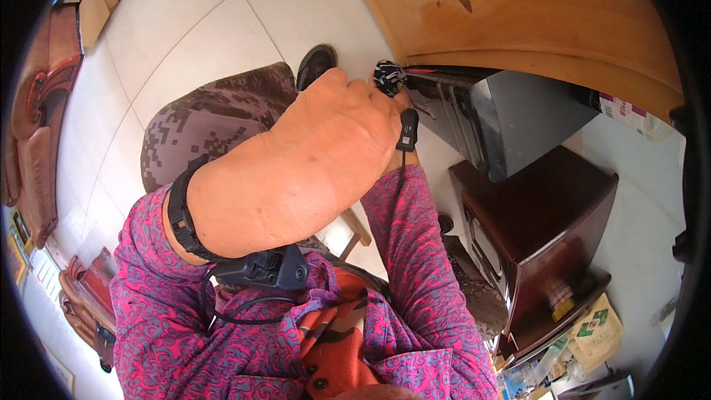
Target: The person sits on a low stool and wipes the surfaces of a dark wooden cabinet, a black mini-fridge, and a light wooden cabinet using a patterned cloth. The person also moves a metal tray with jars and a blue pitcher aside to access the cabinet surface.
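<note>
My left hand [353, 114] reaches across with its back up and its fingers curled down out of sight. Close against its knuckles is a small black-and-white patterned bundle [390, 78], seemingly cloth or yarn. Mostly hidden behind the left hand, my right hand [404, 101] has its fingers around the bundle. On the right wrist sits a small black module [408, 130] with a cable running up the sleeve. A black strap [183, 216] circles the left forearm, with a black camera-like device [266, 268] beneath it.
A wooden panel [516, 5] spans the upper right, above a dark glossy appliance or cabinet [533, 116]. A dark wooden cabinet [533, 205] stands lower right, near packets [597, 333]. Carved wooden furniture [50, 105] lines the left; a cardboard box [100, 3] is upper left.
</note>
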